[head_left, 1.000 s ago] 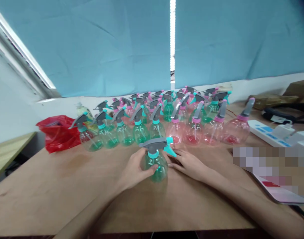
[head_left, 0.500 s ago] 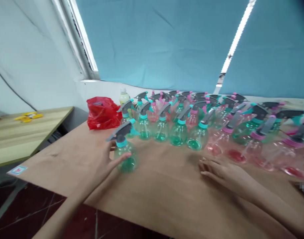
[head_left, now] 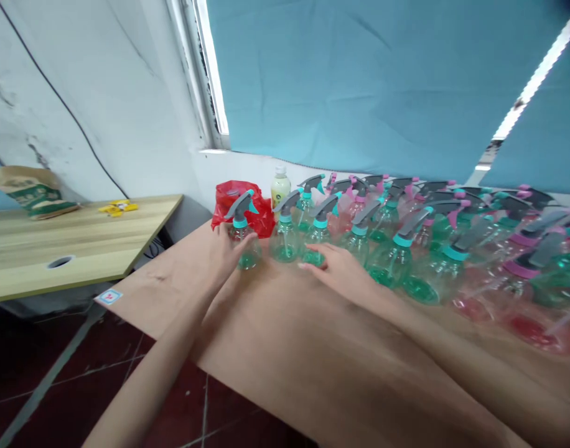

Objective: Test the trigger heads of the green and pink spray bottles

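My left hand (head_left: 226,255) is wrapped round the side of a green spray bottle (head_left: 248,254), which stands upright at the left end of the front row. This bottle has a grey trigger head and a turquoise collar. My right hand (head_left: 334,267) is in front of another green spray bottle (head_left: 318,233), with thumb and fingers apart; whether it touches that bottle I cannot tell. Between my hands stands one more green spray bottle (head_left: 285,239). To the right, several green bottles and pink spray bottles (head_left: 504,298) stand close together.
Behind the left bottle lies a red plastic bag (head_left: 261,218), with a pale capped bottle (head_left: 280,185) beside it. A brown board (head_left: 266,330) covers the table. On a separate wooden desk (head_left: 14,255) at left are a yellow item (head_left: 118,207) and a paper sack (head_left: 33,190).
The view has turned left. My left hand has moved the green spray bottle back to the row's end, near the red bag. My right hand has moved left, close to the row.
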`<state>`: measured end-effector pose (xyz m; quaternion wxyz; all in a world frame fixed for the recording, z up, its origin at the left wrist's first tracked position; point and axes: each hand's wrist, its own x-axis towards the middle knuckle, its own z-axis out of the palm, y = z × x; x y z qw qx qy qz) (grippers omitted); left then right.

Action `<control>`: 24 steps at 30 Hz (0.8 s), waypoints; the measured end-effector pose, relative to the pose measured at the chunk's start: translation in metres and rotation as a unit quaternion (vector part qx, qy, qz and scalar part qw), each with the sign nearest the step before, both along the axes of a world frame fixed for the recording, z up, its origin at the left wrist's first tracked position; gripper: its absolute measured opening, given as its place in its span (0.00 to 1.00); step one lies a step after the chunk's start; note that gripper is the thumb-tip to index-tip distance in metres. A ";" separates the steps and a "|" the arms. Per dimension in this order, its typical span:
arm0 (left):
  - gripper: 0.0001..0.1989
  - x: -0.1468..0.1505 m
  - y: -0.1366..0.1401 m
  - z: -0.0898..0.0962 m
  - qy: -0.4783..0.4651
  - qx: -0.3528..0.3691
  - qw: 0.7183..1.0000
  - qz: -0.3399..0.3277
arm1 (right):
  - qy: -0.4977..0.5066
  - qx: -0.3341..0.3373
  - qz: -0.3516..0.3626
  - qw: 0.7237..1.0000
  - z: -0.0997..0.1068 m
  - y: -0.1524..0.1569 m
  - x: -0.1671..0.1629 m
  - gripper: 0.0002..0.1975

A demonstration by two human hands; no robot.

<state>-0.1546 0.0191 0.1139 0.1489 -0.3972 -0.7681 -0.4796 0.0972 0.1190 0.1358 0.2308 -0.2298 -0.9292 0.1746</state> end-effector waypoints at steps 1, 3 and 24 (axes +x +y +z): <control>0.24 -0.003 0.004 -0.001 0.006 -0.003 1.000 0.004 | 0.008 0.000 -0.016 1.000 0.002 0.001 -0.013 0.23; 0.24 -0.007 0.012 -0.003 0.016 -0.007 1.000 0.015 | 0.017 -0.022 -0.041 0.999 0.004 0.002 -0.033 0.27; 0.26 -0.008 0.044 -0.018 0.041 0.018 0.999 0.009 | 0.036 -0.119 -0.100 0.987 -0.001 0.019 -0.110 0.38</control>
